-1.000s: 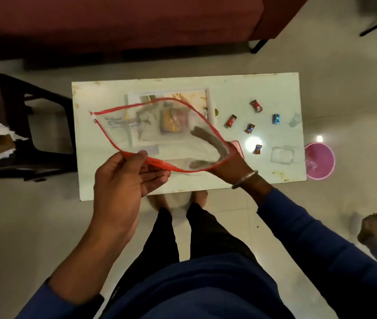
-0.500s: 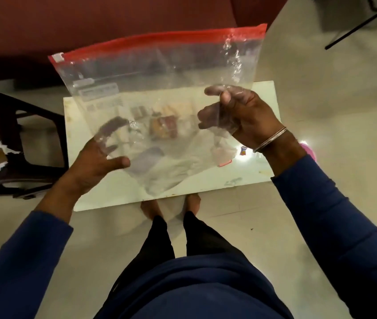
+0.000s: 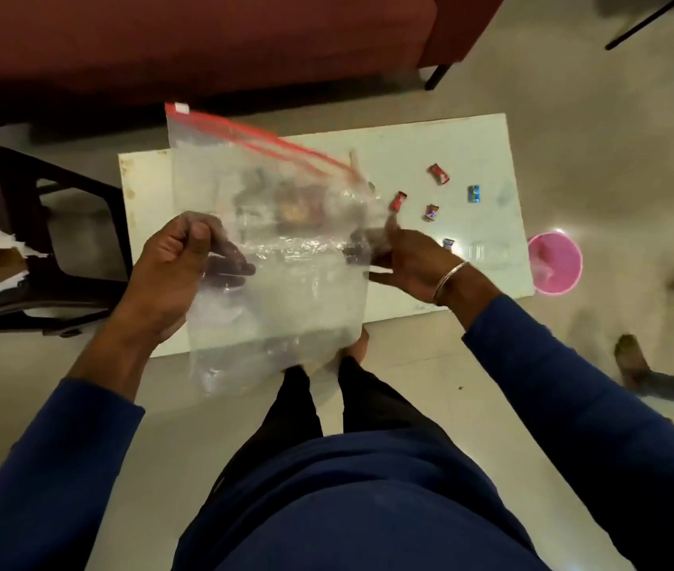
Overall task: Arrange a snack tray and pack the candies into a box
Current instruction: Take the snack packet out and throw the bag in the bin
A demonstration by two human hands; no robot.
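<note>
I hold a large clear zip bag (image 3: 277, 290) with a red zip strip above the white table (image 3: 483, 150). My left hand (image 3: 179, 265) grips its left side, thumb over the plastic. My right hand (image 3: 405, 257) pinches its right edge. Through the bag I dimly see a tray with snack packets (image 3: 298, 206) on the table. Several wrapped candies lie loose on the table's right half: a red one (image 3: 438, 174), another red one (image 3: 397, 200), a blue one (image 3: 474, 194), a dark one (image 3: 431, 212). A small clear box (image 3: 487, 251) sits near the right edge.
A pink bucket (image 3: 557, 261) stands on the floor right of the table. A dark chair (image 3: 38, 249) with torn paper is at the left. A red sofa (image 3: 203, 39) runs behind the table. Another person's foot (image 3: 632, 360) is at the right.
The bag was spread flat over the table, then lifted upright, and now hangs lower and crumpled between my hands. Both hands shifted their grip to its sides.
</note>
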